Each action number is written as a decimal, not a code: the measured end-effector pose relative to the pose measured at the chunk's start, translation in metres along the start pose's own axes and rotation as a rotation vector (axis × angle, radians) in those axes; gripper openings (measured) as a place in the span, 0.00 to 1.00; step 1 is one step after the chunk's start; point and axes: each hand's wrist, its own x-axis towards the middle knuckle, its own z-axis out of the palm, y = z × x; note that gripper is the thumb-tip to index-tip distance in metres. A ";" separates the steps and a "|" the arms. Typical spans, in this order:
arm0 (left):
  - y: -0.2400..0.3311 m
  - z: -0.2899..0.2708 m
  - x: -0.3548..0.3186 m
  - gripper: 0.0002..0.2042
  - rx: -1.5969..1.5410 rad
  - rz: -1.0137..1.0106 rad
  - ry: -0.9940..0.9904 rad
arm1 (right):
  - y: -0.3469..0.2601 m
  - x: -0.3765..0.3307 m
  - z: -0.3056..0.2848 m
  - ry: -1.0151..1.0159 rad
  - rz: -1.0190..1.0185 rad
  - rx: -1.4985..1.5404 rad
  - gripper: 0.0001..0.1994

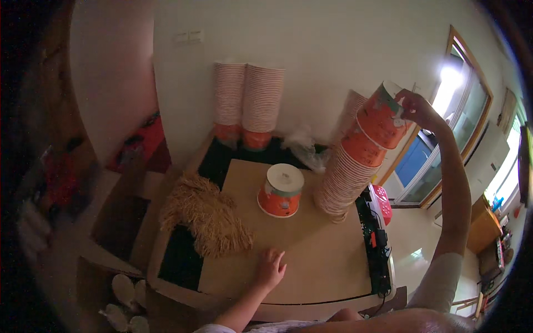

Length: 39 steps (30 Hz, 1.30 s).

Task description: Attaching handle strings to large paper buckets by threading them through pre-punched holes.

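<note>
An orange paper bucket (385, 123) with a green band tops a tall leaning stack of nested, upside-down buckets (347, 177) at the right. Raised high, my right hand (416, 109) is closed on the upper end of that top bucket. I cannot tell whether it is fully apart from the stack. My left hand (270, 271) rests near the front of the brown board (316, 261), its fingers loosely bent and apart, holding nothing. Beyond it a single bucket (281, 191) stands upside down, white base up. Left of that lies a heap of straw-coloured shredded filler (208, 216).
Two tall bucket stacks (250, 100) stand against the wall at the back. A crumpled clear plastic bag (305, 145) lies between them and the right stack. A black power strip (382, 261) with cables runs along the table's right edge. At lower left, an open carton (91, 283) holds white round pieces.
</note>
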 end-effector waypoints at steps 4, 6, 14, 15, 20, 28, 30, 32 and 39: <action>-0.001 0.000 -0.005 0.22 -0.008 -0.004 0.022 | 0.014 0.007 0.006 -0.044 -0.002 0.010 0.19; 0.003 -0.001 -0.006 0.21 -0.015 -0.043 0.017 | 0.021 0.007 0.010 -0.059 0.015 0.051 0.19; 0.008 -0.008 -0.006 0.20 0.033 -0.075 -0.012 | 0.026 0.010 0.031 -0.081 0.044 0.112 0.18; 0.008 -0.008 -0.005 0.20 0.041 -0.073 -0.013 | 0.028 0.013 0.033 -0.097 0.047 0.090 0.17; 0.007 -0.009 -0.005 0.18 0.037 -0.060 0.009 | 0.034 0.016 0.043 -0.107 0.023 0.070 0.16; 0.008 -0.012 -0.008 0.18 0.037 -0.059 0.009 | 0.030 0.010 0.052 -0.029 0.007 0.018 0.11; 0.011 -0.016 -0.007 0.19 0.033 -0.053 -0.007 | 0.038 0.008 0.060 0.006 0.034 0.038 0.10; 0.016 -0.021 -0.003 0.19 0.044 -0.051 -0.004 | 0.045 0.008 0.066 0.032 0.064 0.062 0.10; 0.017 -0.019 0.041 0.16 -0.085 -0.108 -0.106 | 0.041 -0.001 0.080 0.160 0.051 0.052 0.12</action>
